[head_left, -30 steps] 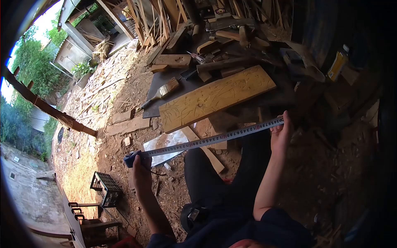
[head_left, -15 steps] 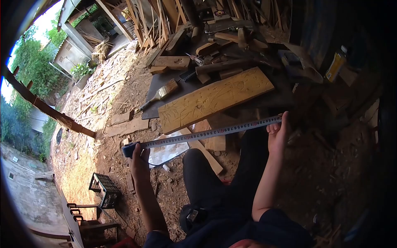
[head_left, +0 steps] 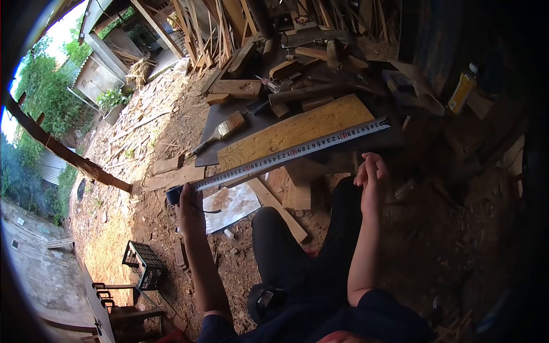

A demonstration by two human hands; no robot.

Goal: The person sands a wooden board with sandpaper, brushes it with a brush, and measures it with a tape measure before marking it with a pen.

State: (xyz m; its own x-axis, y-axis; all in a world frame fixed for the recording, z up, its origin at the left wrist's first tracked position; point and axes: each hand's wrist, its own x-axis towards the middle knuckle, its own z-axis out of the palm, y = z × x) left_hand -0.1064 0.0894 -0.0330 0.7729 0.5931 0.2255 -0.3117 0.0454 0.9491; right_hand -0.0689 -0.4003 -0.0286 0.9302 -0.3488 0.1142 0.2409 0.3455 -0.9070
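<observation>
My left hand (head_left: 190,210) is closed round the dark case of a tape measure (head_left: 174,195). Its long printed blade (head_left: 294,152) runs out to the upper right, along the near edge of a yellowish wooden board (head_left: 303,127) with carved lines. The blade's free end lies just past the board's right end. Below that end, my right hand (head_left: 372,174) is off the blade, fingers loosely bent and holding nothing. Under the board is a dark work table (head_left: 207,137). A wide brush (head_left: 229,127) lies at the board's far left side.
Wood pieces (head_left: 237,88) and tools crowd the table's far side. A yellow-labelled bottle (head_left: 462,90) stands at the right. A white sheet (head_left: 231,207) and a wood strip (head_left: 279,211) lie on the ground near my knees. A black crate (head_left: 146,264) sits at lower left.
My right hand has let go of the tape's end and dropped slightly left. The blade has moved up from in front of the board to lie over its near edge.
</observation>
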